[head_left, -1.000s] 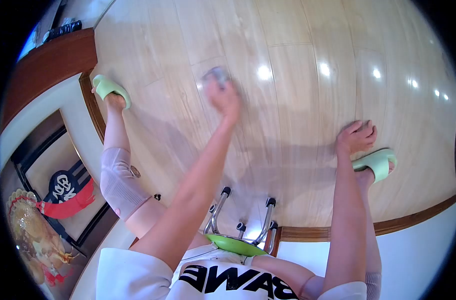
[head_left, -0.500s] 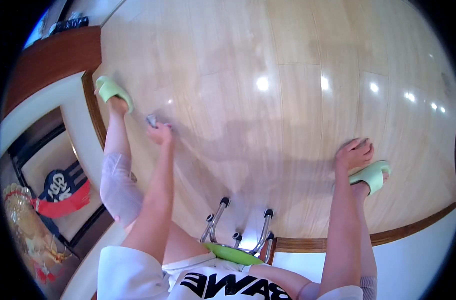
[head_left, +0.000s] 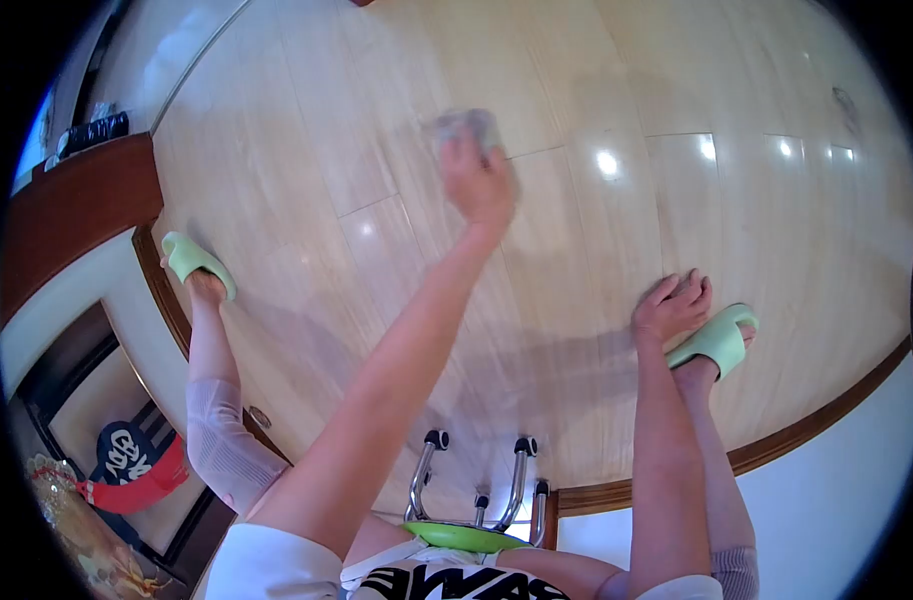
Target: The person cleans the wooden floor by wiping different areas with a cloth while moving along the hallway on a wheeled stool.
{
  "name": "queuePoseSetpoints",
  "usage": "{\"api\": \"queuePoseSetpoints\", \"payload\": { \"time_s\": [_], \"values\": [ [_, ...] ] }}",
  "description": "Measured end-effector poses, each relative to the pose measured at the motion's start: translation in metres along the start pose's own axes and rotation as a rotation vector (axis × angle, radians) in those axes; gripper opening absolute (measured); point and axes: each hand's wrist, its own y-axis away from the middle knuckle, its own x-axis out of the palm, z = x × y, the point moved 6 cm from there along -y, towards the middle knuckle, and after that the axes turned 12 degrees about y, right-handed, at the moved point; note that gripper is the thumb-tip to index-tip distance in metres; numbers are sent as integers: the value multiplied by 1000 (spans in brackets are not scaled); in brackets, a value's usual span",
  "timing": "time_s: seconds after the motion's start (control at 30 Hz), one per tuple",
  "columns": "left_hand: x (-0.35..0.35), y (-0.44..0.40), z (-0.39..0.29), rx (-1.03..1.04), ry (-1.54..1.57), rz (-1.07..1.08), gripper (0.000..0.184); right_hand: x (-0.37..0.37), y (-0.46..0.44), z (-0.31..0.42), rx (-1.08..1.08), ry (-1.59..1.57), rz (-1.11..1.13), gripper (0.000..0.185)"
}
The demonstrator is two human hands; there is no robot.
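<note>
My left hand (head_left: 478, 185) reaches far forward over the pale wood-look floor (head_left: 396, 280). Under its fingers is a crumpled greyish cloth (head_left: 468, 124), pressed to the boards and slightly blurred by motion. My right hand (head_left: 673, 306) rests low beside the light green slipper (head_left: 714, 342) on my right foot. Its fingers are spread a little, and nothing shows in them. Another green slipper (head_left: 198, 262) is on my left foot, well to the left of both hands.
Beneath me is a stool with a green seat (head_left: 466, 536) and chrome legs (head_left: 517, 480) on wheels. Brown skirting (head_left: 616, 497) edges the white wall at right. On the left are a reddish-brown wooden ledge (head_left: 86, 190) and a dark-framed panel with a red ribbon (head_left: 141, 485).
My left hand has swept the cloth forward and to the right, away from my left foot. The right hand stays by the right slipper. My view has shifted slightly.
</note>
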Motion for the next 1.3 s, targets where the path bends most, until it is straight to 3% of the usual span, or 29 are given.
{"api": "queuePoseSetpoints", "payload": {
  "time_s": [0.07, 0.17, 0.23, 0.27, 0.37, 0.4, 0.5, 0.57, 0.63, 0.73, 0.8, 0.83, 0.87, 0.97, 1.0, 1.1, 1.17, 1.27, 1.3],
  "values": [
    [42, 9, -29, -123, 296, 223, 47, 1, 1, -4, -6, -20, 6, 45],
    [49, -3, -47, -175, 298, 307, 44, 3, 1, -5, -12, -62, 19, 46],
    [20, -22, -25, -611, 724, 132, 34, 6, 4, -9, 5, -25, 33, 46],
    [-1, -43, 12, -331, 451, 32, 32, 7, 7, -12, 11, -27, 31, 46],
    [-56, -108, 109, -295, -44, -19, 37, 7, 8, -13, 18, -20, 31, 47],
    [-59, -119, 113, -397, -120, 13, 39, 6, 7, -12, 18, -18, 29, 47],
    [3, -111, 73, -71, -255, 56, 37, 8, 10, -16, 26, -28, 36, 47],
    [57, -64, 1, 69, -5, 181, 37, 9, 14, -20, 30, -35, 51, 48],
    [105, -23, -56, 392, 195, 410, 30, 11, 20, -28, 36, -40, 76, 48],
    [109, -31, -81, 105, 422, 518, 28, 8, 15, -23, 37, -22, 80, 46],
    [84, -65, -47, -231, 696, 285, 32, 8, 17, -26, 28, -40, 60, 47],
    [62, -97, -14, 77, 467, 99, 33, 5, 15, -24, 21, -46, 52, 47],
    [40, -126, 27, 126, 137, -130, 32, 5, 16, -25, 26, -51, 62, 47],
    [-9, -200, 90, -223, 48, -185, 29, 5, 18, -27, 39, -65, 78, 48],
    [-17, -203, 67, -359, 119, -185, 29, 5, 20, -28, 39, -58, 83, 48],
    [49, -214, 53, -47, -424, 77, 35, 4, 23, -29, 41, -50, 92, 48],
    [101, -177, 5, 179, -235, 70, 40, 4, 26, -31, 44, -50, 94, 48],
    [159, -129, -59, 251, 74, 373, 35, 5, 25, -26, 41, -43, 94, 48],
    [162, -121, -74, 283, 143, 383, 34, 5, 23, -26, 40, -33, 99, 48]
  ]
}}
